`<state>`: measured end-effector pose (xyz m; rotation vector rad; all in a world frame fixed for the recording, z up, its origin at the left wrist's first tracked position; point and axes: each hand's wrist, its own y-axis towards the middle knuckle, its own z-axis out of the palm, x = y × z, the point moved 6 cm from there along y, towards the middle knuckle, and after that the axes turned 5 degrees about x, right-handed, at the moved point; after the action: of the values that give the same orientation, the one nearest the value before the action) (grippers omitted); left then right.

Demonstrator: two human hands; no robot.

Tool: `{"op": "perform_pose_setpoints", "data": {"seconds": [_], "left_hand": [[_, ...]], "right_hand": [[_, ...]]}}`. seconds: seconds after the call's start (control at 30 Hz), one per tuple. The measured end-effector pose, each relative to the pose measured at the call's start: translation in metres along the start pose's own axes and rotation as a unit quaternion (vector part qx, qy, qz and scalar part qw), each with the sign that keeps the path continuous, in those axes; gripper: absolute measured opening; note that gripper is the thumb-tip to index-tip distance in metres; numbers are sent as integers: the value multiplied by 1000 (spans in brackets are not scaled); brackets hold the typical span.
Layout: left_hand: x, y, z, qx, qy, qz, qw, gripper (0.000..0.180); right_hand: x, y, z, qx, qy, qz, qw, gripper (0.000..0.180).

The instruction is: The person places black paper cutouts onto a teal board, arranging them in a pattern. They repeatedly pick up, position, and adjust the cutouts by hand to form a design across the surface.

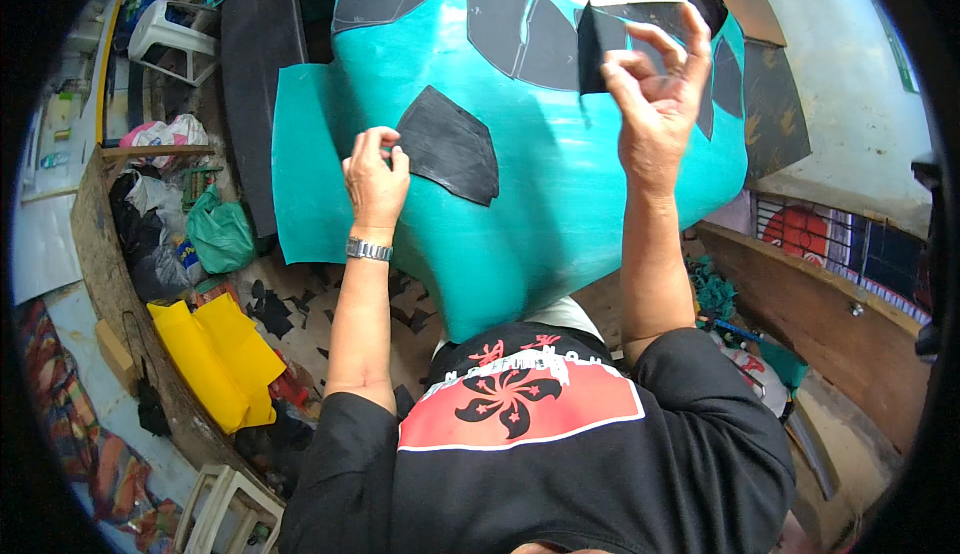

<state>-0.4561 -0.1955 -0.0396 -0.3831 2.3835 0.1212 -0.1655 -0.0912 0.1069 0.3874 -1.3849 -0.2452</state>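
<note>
A large teal sheet (545,224) is spread before me, with its near edge drooping toward my lap. My right hand (655,119) is raised above it, thumb and index finger pinching a thin black cut piece (591,52) seen nearly edge-on; the other fingers are lifted away. On the sheet's left part lies a broad angular black piece (448,146). My left hand (376,172) is at that piece's left corner, its fingers curled and the thumb close to the edge. Whatever may be between those fingers is hidden.
Several more black pieces (495,29) lie along the sheet's far side. A dark board (250,94) stands to the left. Beyond it are a white plastic stool (175,44), a green plastic bag (218,232) and yellow sheet material (218,359). A wooden plank (810,324) runs at the right.
</note>
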Motion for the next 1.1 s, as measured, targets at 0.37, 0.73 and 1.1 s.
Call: {"op": "perform_pose_setpoints", "data": {"seconds": [0.37, 0.73, 1.1], "left_hand": [[-143, -26, 19, 324, -511, -15, 796, 56], [-189, -16, 109, 322, -676, -65, 659, 24], [-331, 19, 292, 411, -302, 83, 856, 31]], "right_hand": [[10, -35, 23, 296, 65, 166, 938, 93], [-36, -116, -91, 148, 194, 319, 916, 108], [-36, -154, -302, -131, -18, 303, 944, 100]]}}
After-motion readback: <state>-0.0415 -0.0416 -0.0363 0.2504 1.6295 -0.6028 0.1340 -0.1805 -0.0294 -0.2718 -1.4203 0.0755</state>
